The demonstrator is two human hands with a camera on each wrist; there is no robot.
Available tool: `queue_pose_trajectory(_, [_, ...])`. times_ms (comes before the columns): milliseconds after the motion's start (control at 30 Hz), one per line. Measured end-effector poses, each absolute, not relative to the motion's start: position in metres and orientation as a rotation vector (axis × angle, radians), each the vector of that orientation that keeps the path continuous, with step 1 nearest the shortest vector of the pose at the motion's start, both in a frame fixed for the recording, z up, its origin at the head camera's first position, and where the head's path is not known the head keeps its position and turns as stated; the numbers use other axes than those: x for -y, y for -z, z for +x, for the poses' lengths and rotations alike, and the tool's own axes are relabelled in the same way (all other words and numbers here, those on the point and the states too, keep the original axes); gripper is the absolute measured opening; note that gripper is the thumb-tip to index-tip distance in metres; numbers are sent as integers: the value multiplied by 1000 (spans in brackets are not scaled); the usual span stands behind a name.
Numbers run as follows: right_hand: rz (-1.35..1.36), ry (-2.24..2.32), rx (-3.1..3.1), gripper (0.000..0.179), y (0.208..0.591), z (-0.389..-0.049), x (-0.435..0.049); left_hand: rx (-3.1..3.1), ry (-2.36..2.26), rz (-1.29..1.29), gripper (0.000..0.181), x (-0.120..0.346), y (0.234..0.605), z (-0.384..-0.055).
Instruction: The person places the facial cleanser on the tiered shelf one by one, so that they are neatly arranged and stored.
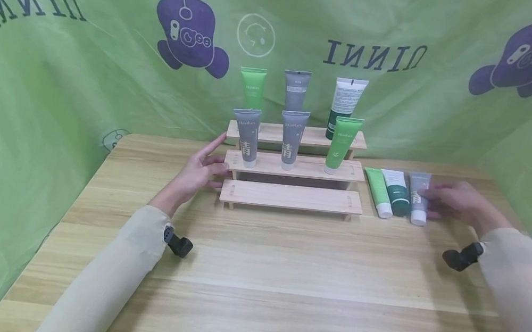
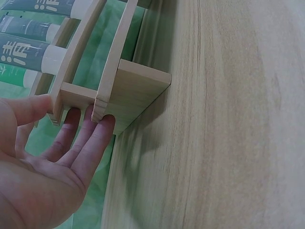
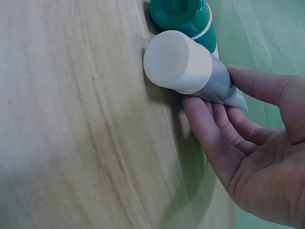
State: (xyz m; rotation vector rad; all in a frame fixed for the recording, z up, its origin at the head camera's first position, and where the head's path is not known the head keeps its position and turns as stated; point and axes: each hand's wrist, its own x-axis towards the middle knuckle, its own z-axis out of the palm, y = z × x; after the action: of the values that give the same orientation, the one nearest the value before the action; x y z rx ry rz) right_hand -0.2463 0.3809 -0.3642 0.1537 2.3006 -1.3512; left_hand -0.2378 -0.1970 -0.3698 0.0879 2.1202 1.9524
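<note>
My left hand point(image 1: 196, 172) is at the left end of a three-tier wooden rack point(image 1: 292, 198), its fingers point(image 2: 97, 143) fairly straight and touching the end of the shelves. In the left wrist view the thumb is at a shelf edge. Over on the right, my right hand point(image 1: 452, 200) pinches a grey tube point(image 1: 418, 202) with a white cap point(image 3: 174, 62). The thumb lies on the tube's upper side, with fingers along its lower side. Beside it lie a white and dark green tube point(image 1: 396, 194) and a light green tube point(image 1: 379, 193).
On the middle tier stand two grey tubes point(image 1: 247, 136) and a green tube point(image 1: 343, 144). The top tier holds a green tube point(image 1: 253, 87), a grey tube point(image 1: 296, 90) and a white and dark green tube point(image 1: 346, 101). A green printed curtain point(image 1: 111, 76) hangs behind the wooden table point(image 1: 284, 274).
</note>
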Motion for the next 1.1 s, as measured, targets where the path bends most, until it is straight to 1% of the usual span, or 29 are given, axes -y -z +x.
queue_pose_trajectory(167, [115,1380,-2300,62,365,-237,-383,-2117,-1949,86,80,196,369,-237])
queue_pose_trajectory(400, [79,1445,-2282,65,361,-224,-382,-2115,-1958,89,81,195,369,-238])
queue_pose_trajectory(633, [41,1418,-2351,75,358,-207,-374,-2115,-1958,83,81,196,370,-238])
queue_pose_trajectory(933, [27,1507,-2403,73,353,-185,-349,-2171,-1944,66,81,194,369,-235])
queue_pose_trajectory(1100, [-47,1509,-2475,63,349,-169,-328,-2283,-1904,41,80,185,366,-232])
